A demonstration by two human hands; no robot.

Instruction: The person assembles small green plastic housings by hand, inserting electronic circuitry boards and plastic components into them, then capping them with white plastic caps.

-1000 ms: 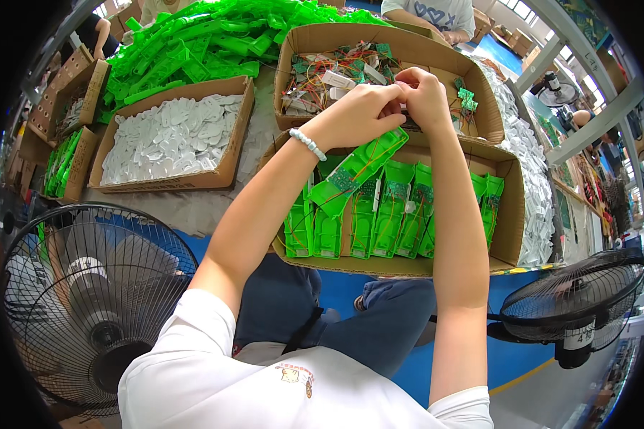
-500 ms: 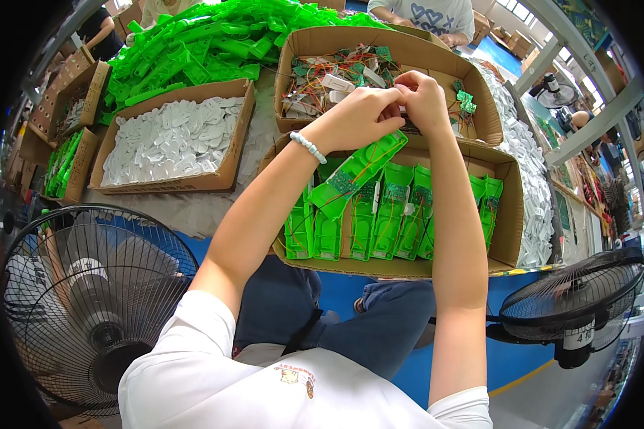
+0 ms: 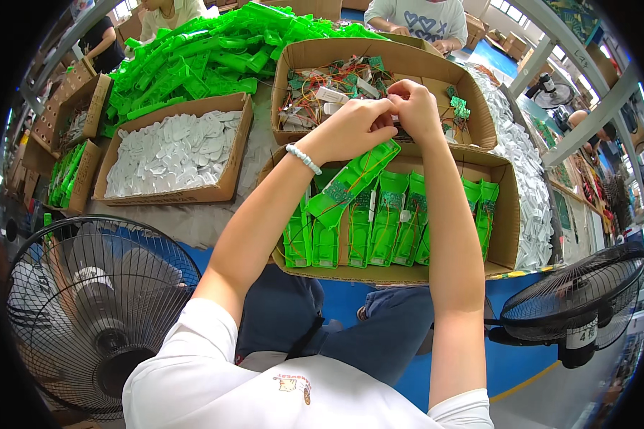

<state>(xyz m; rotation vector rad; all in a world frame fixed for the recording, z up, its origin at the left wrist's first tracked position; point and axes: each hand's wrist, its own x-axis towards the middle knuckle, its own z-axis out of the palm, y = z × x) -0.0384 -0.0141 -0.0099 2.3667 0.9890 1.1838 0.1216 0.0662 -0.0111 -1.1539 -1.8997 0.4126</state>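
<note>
My left hand [image 3: 356,129] and my right hand [image 3: 416,113] meet fingertip to fingertip above the touching walls of two cardboard boxes. Both are closed in a pinch; whatever lies between the fingers is hidden. A green plastic shell [image 3: 365,170] with a circuit board and wires leans at a slant just under my left hand. It rests over a row of similar green shells [image 3: 388,222] standing in the near cardboard box [image 3: 504,247]. Beyond my hands, the far cardboard box [image 3: 436,61] holds tangled wires, circuit boards [image 3: 459,109] and a white plastic piece [image 3: 330,95].
To the left, a cardboard box [image 3: 245,121] holds many white plastic pieces [image 3: 175,154]. Behind it rises a heap of green shells [image 3: 207,64]. White pieces [image 3: 526,171] are piled at right. Black fans [image 3: 100,307] flank me. A person [image 3: 426,28] works across the table.
The whole view has shifted slightly, so the boxes appear a little lower. My hands stay pinched together in nearly the same place.
</note>
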